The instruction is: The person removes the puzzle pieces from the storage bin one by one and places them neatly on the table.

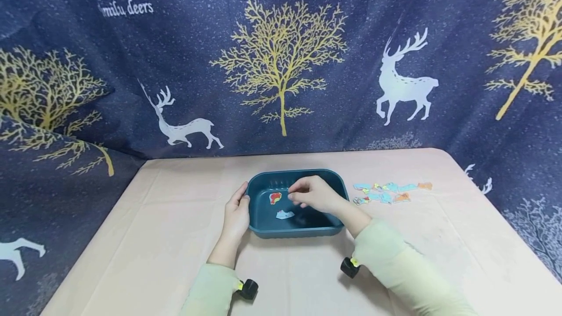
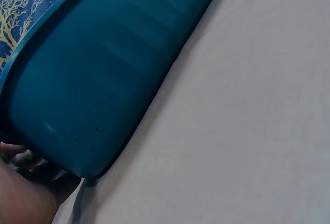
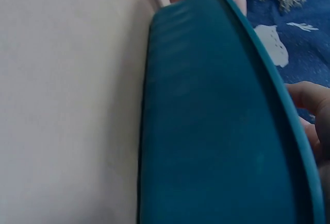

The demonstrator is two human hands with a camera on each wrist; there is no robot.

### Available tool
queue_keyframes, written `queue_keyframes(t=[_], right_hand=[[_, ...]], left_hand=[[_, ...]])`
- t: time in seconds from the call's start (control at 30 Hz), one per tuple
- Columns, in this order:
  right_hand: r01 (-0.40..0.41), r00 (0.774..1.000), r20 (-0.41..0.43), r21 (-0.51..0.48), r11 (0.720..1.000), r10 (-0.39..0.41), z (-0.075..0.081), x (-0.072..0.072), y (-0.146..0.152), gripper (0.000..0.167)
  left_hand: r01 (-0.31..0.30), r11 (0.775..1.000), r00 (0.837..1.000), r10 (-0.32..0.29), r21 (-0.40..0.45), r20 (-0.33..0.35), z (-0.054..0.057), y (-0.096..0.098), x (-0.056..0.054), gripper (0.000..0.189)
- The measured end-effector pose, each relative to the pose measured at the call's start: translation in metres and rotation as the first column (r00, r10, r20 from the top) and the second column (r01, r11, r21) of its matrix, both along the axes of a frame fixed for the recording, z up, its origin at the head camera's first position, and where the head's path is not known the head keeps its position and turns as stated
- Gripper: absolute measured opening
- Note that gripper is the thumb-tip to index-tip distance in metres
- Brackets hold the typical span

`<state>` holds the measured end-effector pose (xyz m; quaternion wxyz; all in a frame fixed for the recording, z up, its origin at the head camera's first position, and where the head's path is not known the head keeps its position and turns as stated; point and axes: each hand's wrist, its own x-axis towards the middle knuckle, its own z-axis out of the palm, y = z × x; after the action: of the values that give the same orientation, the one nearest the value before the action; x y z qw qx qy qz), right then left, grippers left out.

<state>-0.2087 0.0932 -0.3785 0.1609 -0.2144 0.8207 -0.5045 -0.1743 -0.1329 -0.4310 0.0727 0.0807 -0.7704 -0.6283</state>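
A dark teal plastic basin point(image 1: 298, 232) stands on the table. My left hand point(image 1: 235, 213) grips its left end, the thumb at the rim; in the left wrist view the fingers of that hand point(image 2: 31, 188) curl against the outside of the end wall. My right hand point(image 1: 317, 195) is over the inside of the basin, with thumb and forefinger brought together; I cannot tell whether a small piece is between them. On the basin's floor lie a red and yellow flat piece point(image 1: 275, 198) and a light blue flat piece point(image 1: 285, 214), apart from each other.
Right of the basin, several flat puzzle-like pieces in light blue, yellow and orange point(image 1: 401, 197) lie close together in two rough rows. A pale cloth point(image 1: 167, 238) covers the table. Behind hangs a dark blue curtain point(image 1: 184, 62) with trees and deer.
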Motion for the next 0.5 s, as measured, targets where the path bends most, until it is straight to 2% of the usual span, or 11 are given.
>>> queue_keyframes(t=[0.3, 0.5], right_hand=[[-0.052, 0.998, -0.038, 0.011, 0.999, 0.053, -0.017, -0.006, -0.012, 0.027], [-0.068, 0.996, -0.046, 0.098, 0.993, 0.072, -0.020, -0.006, -0.014, 0.025]], left_hand=[[0.017, 1.000, 1.000, -0.017, 0.012, 0.005, -0.002, 0.000, -0.001, 0.045], [0.003, 1.000, 1.000, -0.003, 0.005, 0.008, 0.000, 0.000, 0.000, 0.044]])
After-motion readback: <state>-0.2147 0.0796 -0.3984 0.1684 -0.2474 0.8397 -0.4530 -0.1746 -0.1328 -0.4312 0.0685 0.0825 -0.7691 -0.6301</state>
